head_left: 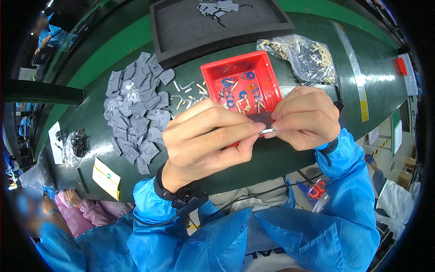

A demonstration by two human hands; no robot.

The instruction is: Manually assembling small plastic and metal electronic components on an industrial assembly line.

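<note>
Over the near edge of a red bin (209,69), my two hands meet at a small dark grey plate (262,118) with a whitish strip (268,131) along its near edge. Thumb and fingertips of my left hand (210,133) pinch it from the left. My right hand (308,119) grips its right end, the fingers curled. My fingertips cover part of the plate. Inside the bin lie several small brass-coloured pieces (244,103). Left of my left hand, a heap of similar grey plates (136,109) is spread on the green table (190,174).
Loose small metal pieces (188,90) lie between heap and bin. A black tray (217,38) with grey parts stands at the back, beside a see-through bag of brass pieces (301,59). Left are a yellow-white paper (106,178) and a bag of black parts (76,147). Other people sit at left.
</note>
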